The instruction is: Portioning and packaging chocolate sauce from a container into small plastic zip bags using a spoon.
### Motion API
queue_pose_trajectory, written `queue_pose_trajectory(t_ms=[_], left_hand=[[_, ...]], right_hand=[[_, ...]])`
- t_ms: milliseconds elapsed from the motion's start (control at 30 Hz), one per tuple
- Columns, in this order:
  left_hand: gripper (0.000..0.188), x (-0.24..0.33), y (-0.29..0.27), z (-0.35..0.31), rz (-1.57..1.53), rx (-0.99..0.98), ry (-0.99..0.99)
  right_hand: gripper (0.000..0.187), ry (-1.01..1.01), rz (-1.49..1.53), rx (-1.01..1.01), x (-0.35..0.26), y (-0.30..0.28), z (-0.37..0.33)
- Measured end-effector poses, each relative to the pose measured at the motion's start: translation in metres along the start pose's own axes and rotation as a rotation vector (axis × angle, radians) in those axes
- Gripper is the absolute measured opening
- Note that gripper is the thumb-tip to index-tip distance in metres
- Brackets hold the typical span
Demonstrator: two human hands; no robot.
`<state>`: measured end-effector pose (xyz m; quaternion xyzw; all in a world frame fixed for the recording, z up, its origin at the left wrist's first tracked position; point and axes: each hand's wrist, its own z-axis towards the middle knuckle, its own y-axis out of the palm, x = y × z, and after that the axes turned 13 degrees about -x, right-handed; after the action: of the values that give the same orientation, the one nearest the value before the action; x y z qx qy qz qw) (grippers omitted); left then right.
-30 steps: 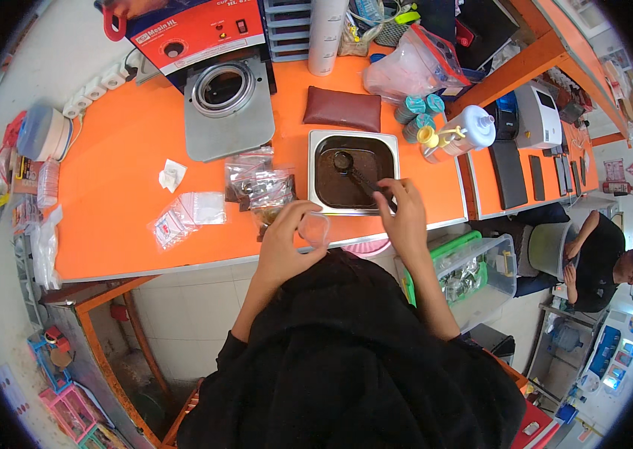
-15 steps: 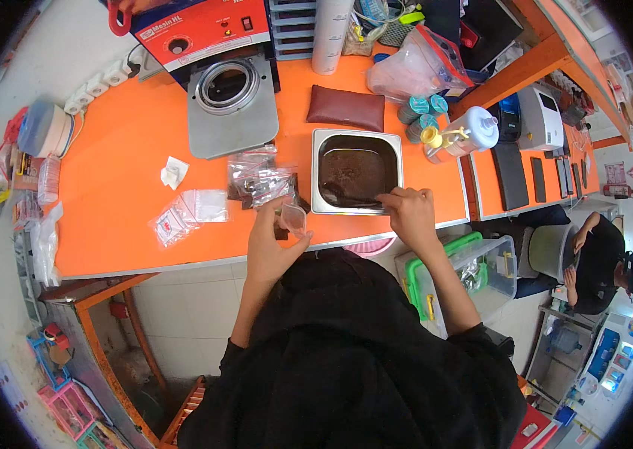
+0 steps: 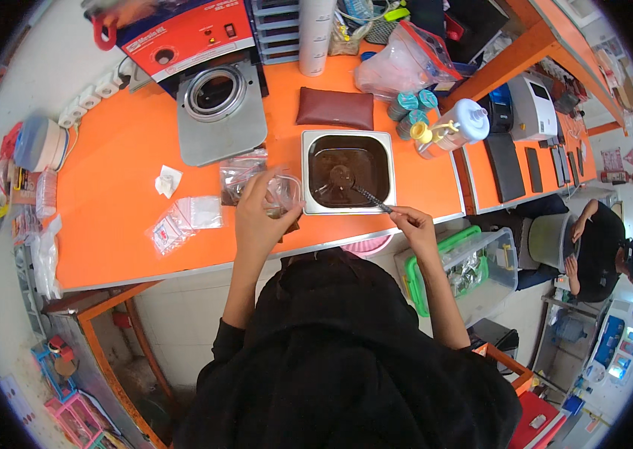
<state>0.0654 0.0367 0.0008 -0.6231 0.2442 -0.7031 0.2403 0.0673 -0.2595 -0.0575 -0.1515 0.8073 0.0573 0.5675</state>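
A square metal pan (image 3: 307,153) holds dark brown, paste-like stuff (image 3: 367,163). My right hand (image 3: 415,224), beyond its near right corner, is closed on the dark patterned handle of a spoon (image 3: 371,197). The spoon's round bowl is over the brown stuff, inside the pan. At the pan's left side my left hand (image 3: 256,213) grips a clear plastic cup (image 3: 286,191) between thumb and fingers. The cup's rim comes close to the pan's left edge; its contents are hard to make out. Behind that hand lie clear zip bags (image 3: 240,169) with dark contents.
A cup-sealing machine (image 3: 211,90) stands far left. Flat plastic bags (image 3: 202,212) and a crumpled tissue (image 3: 168,181) lie left. A brown pouch (image 3: 335,108), lidded cups (image 3: 408,105) and a clear bottle (image 3: 440,138) sit behind the pan. Another person (image 3: 601,251) sits at right with a bucket.
The spoon has been raised, so its bowl now shows near the pan's middle. My left hand has turned the cup closer to the pan. The whole view has shifted slightly.
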Motion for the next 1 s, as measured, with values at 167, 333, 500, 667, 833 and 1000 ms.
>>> queue_pose_trajectory(t_ms=[167,333,500,667,833,1000], left_hand=[[0.065,0.000,0.011,0.017,0.022,0.070,0.121],[0.063,0.006,0.027,0.029,-0.128,0.145,0.086],[0.059,0.006,0.032,0.037,-0.065,0.039,0.074],[0.056,-0.005,0.048,0.040,-0.217,0.014,0.058],[0.055,-0.008,0.049,0.039,-0.221,-0.017,0.002],[0.056,-0.006,0.048,0.041,-0.227,-0.013,0.018]], right_hand=[[0.019,-0.015,-0.031,0.102,0.000,0.000,0.001],[0.019,-0.036,0.056,0.139,-0.020,0.003,-0.003],[0.018,-0.101,0.148,0.163,-0.022,0.010,-0.011],[0.019,-0.008,0.090,0.216,0.015,0.004,-0.009],[0.019,-0.015,0.122,0.222,0.005,0.005,-0.005],[0.019,0.037,0.113,0.212,-0.016,0.003,-0.008]])
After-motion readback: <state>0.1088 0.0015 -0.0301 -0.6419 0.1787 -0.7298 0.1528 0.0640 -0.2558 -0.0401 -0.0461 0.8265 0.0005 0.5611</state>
